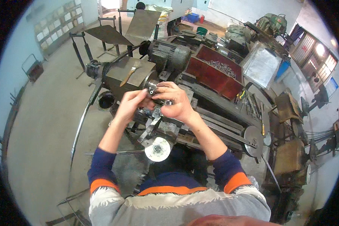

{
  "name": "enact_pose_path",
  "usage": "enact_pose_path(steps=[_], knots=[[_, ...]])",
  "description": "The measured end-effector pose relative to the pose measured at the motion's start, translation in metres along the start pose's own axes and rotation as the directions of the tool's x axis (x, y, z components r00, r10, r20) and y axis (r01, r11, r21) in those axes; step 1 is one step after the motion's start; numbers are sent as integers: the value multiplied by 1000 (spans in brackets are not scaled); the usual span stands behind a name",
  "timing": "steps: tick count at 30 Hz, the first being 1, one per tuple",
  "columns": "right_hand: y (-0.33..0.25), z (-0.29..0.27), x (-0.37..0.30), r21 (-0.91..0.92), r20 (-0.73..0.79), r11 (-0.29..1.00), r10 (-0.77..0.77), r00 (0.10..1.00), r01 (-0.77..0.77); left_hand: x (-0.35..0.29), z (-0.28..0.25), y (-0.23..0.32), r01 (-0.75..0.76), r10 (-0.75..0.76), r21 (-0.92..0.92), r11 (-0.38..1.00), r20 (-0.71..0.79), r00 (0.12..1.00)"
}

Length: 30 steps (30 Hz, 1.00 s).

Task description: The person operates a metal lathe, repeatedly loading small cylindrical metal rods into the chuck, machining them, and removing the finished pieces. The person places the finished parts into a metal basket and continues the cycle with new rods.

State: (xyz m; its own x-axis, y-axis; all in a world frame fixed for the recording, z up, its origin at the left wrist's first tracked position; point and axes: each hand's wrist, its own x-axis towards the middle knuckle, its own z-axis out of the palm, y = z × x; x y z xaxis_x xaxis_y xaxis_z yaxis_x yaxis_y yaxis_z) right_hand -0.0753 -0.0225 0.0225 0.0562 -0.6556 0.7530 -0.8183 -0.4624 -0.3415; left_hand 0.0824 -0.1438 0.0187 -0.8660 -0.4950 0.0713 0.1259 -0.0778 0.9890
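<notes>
Both my hands are together at the spindle end of a lathe, close to its round metal chuck. A small shiny metal ring shows between my fingertips. My left hand is closed in a pinch just left of the ring; what it grips is hidden by the fingers. From the other side, the curled fingers of my right hand press against the ring, the thumb lower down. Whether the ring sits in the chuck, I cannot tell. Below the hands are the tool post lever and a pale round handwheel dial.
A wooden-handled brush lies on the headstock, with a motor behind. A red metal bin holds small metal parts. Hand tools lie at the right. A long metal rod slants down at the left.
</notes>
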Motion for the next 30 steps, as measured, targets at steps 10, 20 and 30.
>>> enact_pose_path(steps=[10,20,30], knots=[[-13,-8,-18,-177,0,983,49,999,-48,15,34,-12,-132,131,173,976,15,991],[1,-14,20,16,323,967,235,917,-253,21,7,-3,-153,136,337,929,74,988],[103,10,15,-419,485,785,619,618,-457,-42,-137,11,-17,312,676,736,-318,895]])
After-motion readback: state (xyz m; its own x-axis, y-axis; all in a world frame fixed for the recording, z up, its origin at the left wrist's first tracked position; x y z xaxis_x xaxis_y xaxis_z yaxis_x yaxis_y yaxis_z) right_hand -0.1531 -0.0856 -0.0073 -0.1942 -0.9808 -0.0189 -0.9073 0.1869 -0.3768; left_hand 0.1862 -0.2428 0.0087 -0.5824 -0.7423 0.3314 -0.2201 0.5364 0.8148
